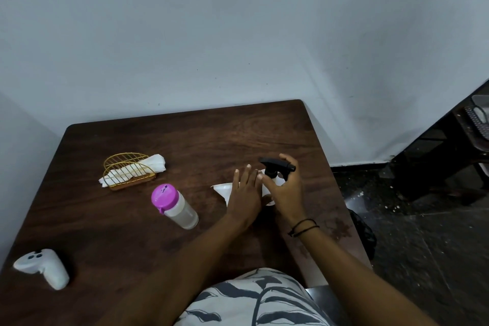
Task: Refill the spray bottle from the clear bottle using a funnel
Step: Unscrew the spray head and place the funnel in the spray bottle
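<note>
A white spray bottle with a black trigger head (276, 167) stands at the right of the dark wooden table (185, 140). My right hand (287, 189) is curled around the bottle just under the head. My left hand (244, 193) lies flat with fingers spread over a white funnel (221, 189), whose rim shows to the left of the hand. The clear bottle with a pink lid (173, 205) stands further left, untouched. The spray bottle's body is mostly hidden by my hands.
A gold wire holder with a white cloth (132, 171) sits at the back left. A white controller (42, 267) lies at the front left. The table's right edge is close to my right arm, with dark floor beyond. A wall rises behind.
</note>
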The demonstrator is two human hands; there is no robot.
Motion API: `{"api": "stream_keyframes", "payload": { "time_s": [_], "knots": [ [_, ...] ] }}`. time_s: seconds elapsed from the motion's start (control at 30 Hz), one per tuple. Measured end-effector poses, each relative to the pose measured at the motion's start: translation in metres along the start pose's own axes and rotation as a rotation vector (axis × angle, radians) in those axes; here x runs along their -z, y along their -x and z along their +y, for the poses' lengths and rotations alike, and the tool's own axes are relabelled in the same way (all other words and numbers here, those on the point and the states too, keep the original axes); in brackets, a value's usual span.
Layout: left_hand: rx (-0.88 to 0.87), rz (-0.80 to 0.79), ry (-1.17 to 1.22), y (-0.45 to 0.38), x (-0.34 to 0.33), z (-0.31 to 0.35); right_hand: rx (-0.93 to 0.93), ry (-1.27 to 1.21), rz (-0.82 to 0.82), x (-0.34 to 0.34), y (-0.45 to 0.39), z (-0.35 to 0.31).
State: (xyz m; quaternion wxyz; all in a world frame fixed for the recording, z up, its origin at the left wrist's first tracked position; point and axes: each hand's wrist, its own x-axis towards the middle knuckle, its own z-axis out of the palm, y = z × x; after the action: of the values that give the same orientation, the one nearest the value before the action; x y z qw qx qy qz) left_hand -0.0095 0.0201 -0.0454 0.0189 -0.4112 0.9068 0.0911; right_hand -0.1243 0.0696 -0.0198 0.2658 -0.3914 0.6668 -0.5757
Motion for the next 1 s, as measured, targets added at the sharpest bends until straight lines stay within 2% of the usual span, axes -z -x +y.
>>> {"api": "stream_keyframes", "payload": {
  "time_s": [0.1, 0.3, 0.53, 0.8, 1.0],
  "knots": [
    [0.011, 0.008, 0.017, -0.002, 0.0, 0.0, 0.026, 0.005, 0.037, -0.001, -0.005, -0.002],
    [0.049, 0.057, 0.079, -0.005, -0.004, 0.0, -0.002, -0.011, -0.05, 0.017, -0.014, -0.002],
    [0.017, 0.028, 0.052, -0.002, -0.002, -0.001, 0.059, 0.004, -0.11, 0.008, -0.007, -0.007],
    [0.01, 0.022, -0.033, -0.001, -0.003, 0.0, -0.01, 0.006, 0.004, -0.001, -0.01, -0.01],
    [0.044, 0.064, 0.046, -0.004, -0.007, -0.001, -0.026, -0.056, -0.054, 0.013, -0.015, -0.009]
  ]
}}
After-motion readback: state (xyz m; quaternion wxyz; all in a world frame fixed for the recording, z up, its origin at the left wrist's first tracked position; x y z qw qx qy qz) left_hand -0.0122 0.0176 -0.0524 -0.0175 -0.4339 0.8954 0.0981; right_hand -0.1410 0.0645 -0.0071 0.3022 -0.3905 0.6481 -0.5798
